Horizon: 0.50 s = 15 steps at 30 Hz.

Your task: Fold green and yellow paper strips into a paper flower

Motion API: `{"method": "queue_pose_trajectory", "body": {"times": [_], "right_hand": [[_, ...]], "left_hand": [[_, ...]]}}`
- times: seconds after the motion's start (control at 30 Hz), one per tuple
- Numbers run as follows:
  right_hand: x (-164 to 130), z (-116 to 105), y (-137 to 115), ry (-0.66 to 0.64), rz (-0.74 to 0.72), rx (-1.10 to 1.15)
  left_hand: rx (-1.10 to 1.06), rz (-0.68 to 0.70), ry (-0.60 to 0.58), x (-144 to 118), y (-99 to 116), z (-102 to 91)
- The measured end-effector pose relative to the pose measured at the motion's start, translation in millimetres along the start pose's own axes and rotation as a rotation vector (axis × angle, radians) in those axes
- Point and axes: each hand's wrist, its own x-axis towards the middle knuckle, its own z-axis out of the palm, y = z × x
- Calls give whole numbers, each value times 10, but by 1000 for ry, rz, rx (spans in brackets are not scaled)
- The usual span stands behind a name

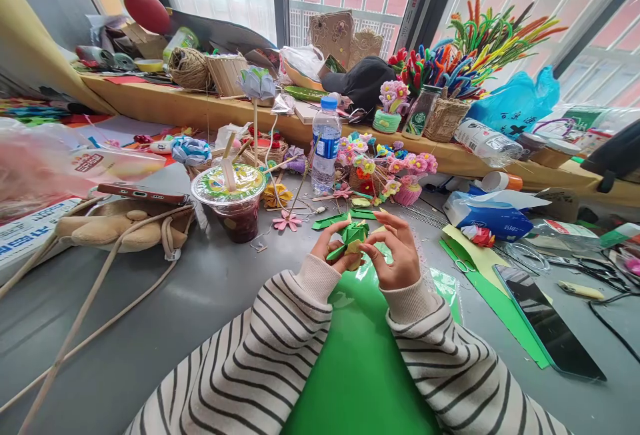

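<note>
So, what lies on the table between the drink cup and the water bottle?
In the head view, a yellow paper flower lies between the cup and the bottle.

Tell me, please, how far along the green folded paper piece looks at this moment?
Done: finished pipe-cleaner flowers stand behind. In hand: left hand and right hand pinch a small, partly folded green paper piece over a glossy green sheet. Left: cut green paper strips lie unused on the grey table.
</note>
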Motion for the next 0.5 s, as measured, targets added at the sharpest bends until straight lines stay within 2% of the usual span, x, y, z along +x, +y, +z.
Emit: {"method": "queue_pose_trajectory", "body": {"times": [0.2,0.33,0.5], "right_hand": [[-11,-38,34,27,44,18],[-48,-49,32,-39,106,93],[-89,-37,-1,-62,86,140]], "left_hand": [[64,35,63,-5,32,-16],[3,111,73,10,16,-19],[38,204,93,41,-36,-43]]}}
